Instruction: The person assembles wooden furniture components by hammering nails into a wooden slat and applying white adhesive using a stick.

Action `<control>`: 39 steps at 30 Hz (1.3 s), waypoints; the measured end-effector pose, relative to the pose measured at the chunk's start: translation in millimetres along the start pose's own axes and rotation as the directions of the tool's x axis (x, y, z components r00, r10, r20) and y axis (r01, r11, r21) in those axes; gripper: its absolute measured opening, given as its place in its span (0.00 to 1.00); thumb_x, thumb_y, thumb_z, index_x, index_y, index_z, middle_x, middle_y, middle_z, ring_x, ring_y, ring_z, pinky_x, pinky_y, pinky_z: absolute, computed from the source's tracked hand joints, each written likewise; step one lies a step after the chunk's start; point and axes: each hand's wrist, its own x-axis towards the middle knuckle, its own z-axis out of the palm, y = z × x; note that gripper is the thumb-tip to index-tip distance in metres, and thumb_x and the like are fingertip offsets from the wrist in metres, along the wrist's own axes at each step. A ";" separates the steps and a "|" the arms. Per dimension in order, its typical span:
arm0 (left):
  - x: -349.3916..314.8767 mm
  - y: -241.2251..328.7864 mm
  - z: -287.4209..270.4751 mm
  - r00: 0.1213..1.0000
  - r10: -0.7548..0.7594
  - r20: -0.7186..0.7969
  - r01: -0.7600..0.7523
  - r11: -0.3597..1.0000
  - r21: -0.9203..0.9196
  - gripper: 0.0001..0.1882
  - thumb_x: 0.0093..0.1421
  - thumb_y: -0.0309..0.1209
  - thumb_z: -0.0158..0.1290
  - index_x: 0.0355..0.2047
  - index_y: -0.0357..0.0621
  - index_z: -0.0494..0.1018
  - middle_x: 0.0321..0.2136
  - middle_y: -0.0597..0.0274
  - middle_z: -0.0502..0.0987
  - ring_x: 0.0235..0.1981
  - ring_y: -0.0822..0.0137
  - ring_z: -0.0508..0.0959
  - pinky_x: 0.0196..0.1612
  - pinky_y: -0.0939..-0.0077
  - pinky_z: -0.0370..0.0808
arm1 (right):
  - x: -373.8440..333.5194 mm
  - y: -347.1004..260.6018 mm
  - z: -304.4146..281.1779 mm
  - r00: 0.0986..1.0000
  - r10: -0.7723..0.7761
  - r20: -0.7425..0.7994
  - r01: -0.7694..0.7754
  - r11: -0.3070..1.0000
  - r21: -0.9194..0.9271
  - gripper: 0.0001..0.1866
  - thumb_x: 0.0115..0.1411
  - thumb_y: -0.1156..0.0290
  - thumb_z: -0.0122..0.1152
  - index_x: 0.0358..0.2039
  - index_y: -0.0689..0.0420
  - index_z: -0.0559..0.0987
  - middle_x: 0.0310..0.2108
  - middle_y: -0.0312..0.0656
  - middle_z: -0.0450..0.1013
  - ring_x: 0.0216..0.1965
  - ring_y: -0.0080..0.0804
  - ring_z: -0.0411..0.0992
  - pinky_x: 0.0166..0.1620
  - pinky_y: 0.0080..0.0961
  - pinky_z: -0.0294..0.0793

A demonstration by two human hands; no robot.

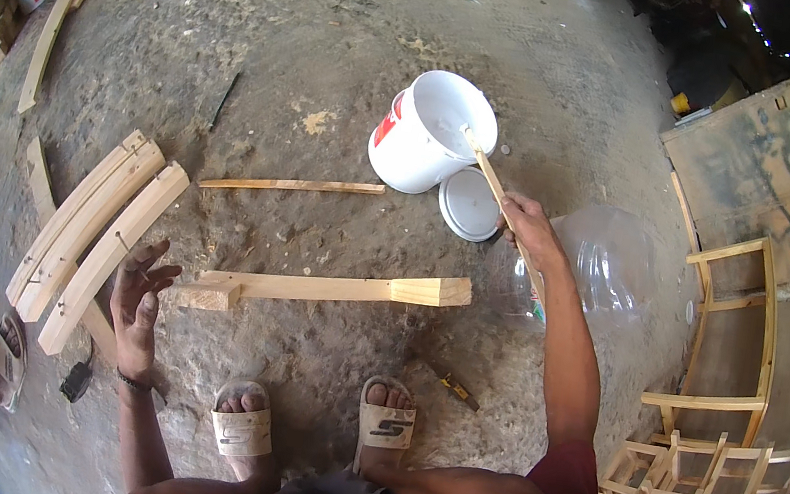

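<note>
My right hand (530, 232) is closed around a thin wooden stick (488, 171). The stick's far end reaches over the rim into a white bucket (397, 146), which leans a little toward me. Beside the bucket lies its round white lid (470, 205). My left hand (139, 312) is raised with its fingers apart and holds nothing. It is nearest to the curved wooden pieces (116, 253), from which several nails stick out. Between my hands, on the floor, rests a long wooden piece (318, 289) with a block at each end.
Another thin wooden strip (293, 185) lies across the floor. A large clear plastic container (605, 261) stands right of my right hand. Wooden frames (704, 493) are stacked at the lower right. A yellow and black tool (459, 389) lies near my right foot. Another person's foot (3, 364) shows at left.
</note>
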 end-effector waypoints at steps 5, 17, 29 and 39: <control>-4.0 -3.9 10.0 0.999 -0.007 0.046 0.011 0.994 -0.105 0.45 0.58 0.59 0.61 0.62 0.34 0.64 0.60 0.47 0.70 0.55 0.56 0.76 0.61 0.56 0.70 | -3.0 3.6 -9.2 0.999 0.023 0.047 -0.027 0.996 0.083 0.18 0.72 0.60 0.51 0.54 0.58 0.76 0.28 0.30 0.70 0.23 0.16 0.64 0.26 0.17 0.64; -1.3 -26.7 -9.7 0.975 0.077 0.208 -0.087 0.996 0.036 0.28 0.55 0.36 0.70 0.54 0.40 0.76 0.56 0.52 0.78 0.59 0.59 0.76 0.63 0.62 0.71 | -113.4 -115.0 33.3 0.898 -0.400 0.181 0.426 0.894 -0.139 0.16 0.68 0.72 0.54 0.55 0.61 0.77 0.32 0.38 0.76 0.26 0.23 0.72 0.32 0.23 0.73; -0.6 -30.7 -5.0 0.977 0.089 0.192 -0.096 0.995 0.026 0.22 0.57 0.37 0.67 0.50 0.46 0.80 0.48 0.58 0.83 0.51 0.60 0.82 0.55 0.63 0.77 | -120.8 -228.7 141.7 0.336 -0.514 0.789 0.909 -0.042 -0.414 0.24 0.57 0.73 0.68 0.54 0.41 0.82 0.28 0.36 0.68 0.29 0.32 0.71 0.31 0.32 0.71; 0.8 -29.5 -8.4 0.974 0.040 0.224 -0.055 0.997 0.062 0.23 0.55 0.39 0.68 0.49 0.46 0.81 0.45 0.59 0.84 0.49 0.62 0.82 0.53 0.64 0.78 | -82.2 -207.0 173.2 0.227 -0.553 0.802 0.944 -0.076 -0.320 0.21 0.58 0.71 0.66 0.52 0.36 0.84 0.25 0.35 0.64 0.25 0.32 0.67 0.28 0.32 0.67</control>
